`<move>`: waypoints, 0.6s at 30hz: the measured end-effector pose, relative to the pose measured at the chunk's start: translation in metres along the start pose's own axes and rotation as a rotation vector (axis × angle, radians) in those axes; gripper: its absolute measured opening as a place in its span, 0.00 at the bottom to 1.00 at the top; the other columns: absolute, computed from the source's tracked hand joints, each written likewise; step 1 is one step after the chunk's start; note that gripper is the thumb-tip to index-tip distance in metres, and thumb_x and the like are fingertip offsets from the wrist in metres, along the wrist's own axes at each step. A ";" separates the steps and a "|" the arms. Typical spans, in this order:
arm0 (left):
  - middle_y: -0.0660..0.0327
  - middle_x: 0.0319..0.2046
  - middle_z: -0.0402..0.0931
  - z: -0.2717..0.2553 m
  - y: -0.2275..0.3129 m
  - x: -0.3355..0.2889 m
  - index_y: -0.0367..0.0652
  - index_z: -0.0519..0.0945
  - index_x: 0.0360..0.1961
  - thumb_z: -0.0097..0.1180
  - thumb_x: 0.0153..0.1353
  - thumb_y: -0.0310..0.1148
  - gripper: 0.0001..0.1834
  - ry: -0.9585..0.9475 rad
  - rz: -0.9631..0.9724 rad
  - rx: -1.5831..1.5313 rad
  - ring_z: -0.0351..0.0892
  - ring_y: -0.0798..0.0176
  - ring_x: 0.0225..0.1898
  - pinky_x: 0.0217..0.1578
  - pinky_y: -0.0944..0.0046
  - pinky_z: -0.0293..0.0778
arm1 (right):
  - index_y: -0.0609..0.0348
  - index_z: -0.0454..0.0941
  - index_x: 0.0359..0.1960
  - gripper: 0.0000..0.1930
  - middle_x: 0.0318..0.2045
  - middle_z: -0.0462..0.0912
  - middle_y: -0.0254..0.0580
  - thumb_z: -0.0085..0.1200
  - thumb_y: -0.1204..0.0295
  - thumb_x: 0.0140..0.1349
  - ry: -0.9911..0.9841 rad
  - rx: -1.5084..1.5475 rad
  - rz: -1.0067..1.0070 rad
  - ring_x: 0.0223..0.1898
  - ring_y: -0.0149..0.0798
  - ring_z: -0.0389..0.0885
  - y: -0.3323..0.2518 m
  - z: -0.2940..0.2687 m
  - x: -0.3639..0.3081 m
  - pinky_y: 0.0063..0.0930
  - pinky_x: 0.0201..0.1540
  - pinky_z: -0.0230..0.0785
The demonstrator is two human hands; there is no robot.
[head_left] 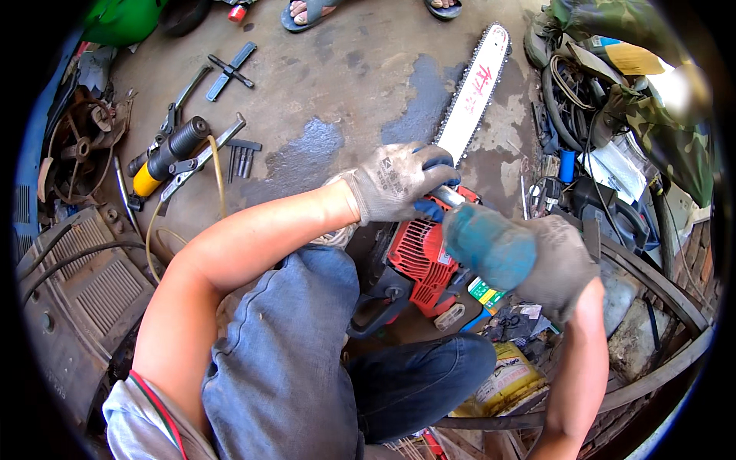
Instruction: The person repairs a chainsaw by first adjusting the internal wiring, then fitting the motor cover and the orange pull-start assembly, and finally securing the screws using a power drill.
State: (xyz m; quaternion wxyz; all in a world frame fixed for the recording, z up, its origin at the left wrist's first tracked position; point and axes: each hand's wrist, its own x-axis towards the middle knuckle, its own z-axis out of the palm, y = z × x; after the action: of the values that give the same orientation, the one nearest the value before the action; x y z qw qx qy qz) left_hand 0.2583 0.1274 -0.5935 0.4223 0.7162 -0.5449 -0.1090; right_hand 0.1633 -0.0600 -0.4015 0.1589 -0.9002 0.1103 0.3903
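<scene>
A red chainsaw (420, 257) lies on the concrete between my knees and the floor ahead, its white guide bar (477, 90) and chain pointing away from me. My left hand (399, 180), in a grey glove with blue fingertips, is closed at the base of the bar; what its curled fingers grip is hidden. My right hand (558, 264), also gloved and slightly blurred, is wrapped round the rear of a teal power tool (491, 244). The tool's silver front end reaches my left fingers, above the saw body. Its tip is hidden.
Left on the floor lie a yellow-and-black hydraulic puller (165, 165), a T-shaped tool (230, 73) and hex keys (242, 156). At right are cables, a blue cylinder (566, 165) and camouflage cloth (675, 138). A yellow container (507, 379) sits by my knee. A person's sandalled foot (307, 11) shows ahead.
</scene>
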 end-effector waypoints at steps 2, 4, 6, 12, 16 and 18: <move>0.59 0.41 0.78 -0.005 0.009 0.004 0.53 0.81 0.41 0.69 0.45 0.40 0.20 0.079 0.031 -0.062 0.80 0.53 0.42 0.41 0.54 0.78 | 0.57 0.83 0.36 0.18 0.30 0.84 0.50 0.67 0.62 0.43 -0.016 0.149 -0.111 0.36 0.52 0.83 0.014 -0.007 -0.004 0.40 0.41 0.76; 0.60 0.40 0.79 -0.018 0.018 0.012 0.52 0.82 0.39 0.69 0.45 0.38 0.18 0.048 0.090 -0.111 0.80 0.52 0.41 0.40 0.54 0.78 | 0.57 0.82 0.39 0.22 0.31 0.84 0.48 0.69 0.62 0.40 0.096 0.037 -0.176 0.35 0.52 0.83 0.031 -0.003 -0.030 0.39 0.41 0.75; 0.61 0.38 0.79 -0.035 0.030 0.020 0.51 0.83 0.38 0.67 0.46 0.38 0.16 -0.241 0.140 -0.279 0.80 0.52 0.41 0.40 0.54 0.78 | 0.57 0.81 0.42 0.26 0.33 0.84 0.48 0.70 0.63 0.37 0.223 0.293 -0.152 0.35 0.52 0.83 0.037 0.020 -0.066 0.38 0.41 0.75; 0.59 0.54 0.74 -0.029 0.038 0.003 0.51 0.81 0.48 0.71 0.39 0.48 0.31 -0.647 0.240 -0.238 0.74 0.52 0.55 0.53 0.53 0.73 | 0.61 0.80 0.46 0.24 0.31 0.83 0.48 0.65 0.63 0.45 0.005 0.202 -0.146 0.32 0.50 0.83 -0.008 0.060 -0.080 0.37 0.38 0.76; 0.57 0.57 0.72 -0.012 0.029 -0.005 0.50 0.79 0.51 0.73 0.38 0.48 0.36 -0.681 0.223 -0.197 0.69 0.51 0.60 0.59 0.51 0.68 | 0.59 0.79 0.46 0.25 0.32 0.82 0.50 0.64 0.60 0.46 0.034 0.193 -0.090 0.33 0.53 0.82 -0.014 0.088 -0.070 0.39 0.37 0.75; 0.57 0.58 0.70 -0.005 0.026 -0.009 0.50 0.79 0.51 0.73 0.38 0.47 0.36 -0.654 0.235 -0.166 0.67 0.51 0.62 0.60 0.51 0.67 | 0.59 0.78 0.47 0.27 0.35 0.82 0.49 0.62 0.56 0.48 -0.012 0.141 -0.047 0.35 0.51 0.83 -0.014 0.096 -0.067 0.41 0.39 0.75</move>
State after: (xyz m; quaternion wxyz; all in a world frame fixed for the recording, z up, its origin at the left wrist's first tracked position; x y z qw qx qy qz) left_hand 0.2401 0.1369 -0.5743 0.2919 0.5389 -0.7193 -0.3271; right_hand 0.0591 -0.0066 -0.4113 0.2317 -0.8868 0.1153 0.3829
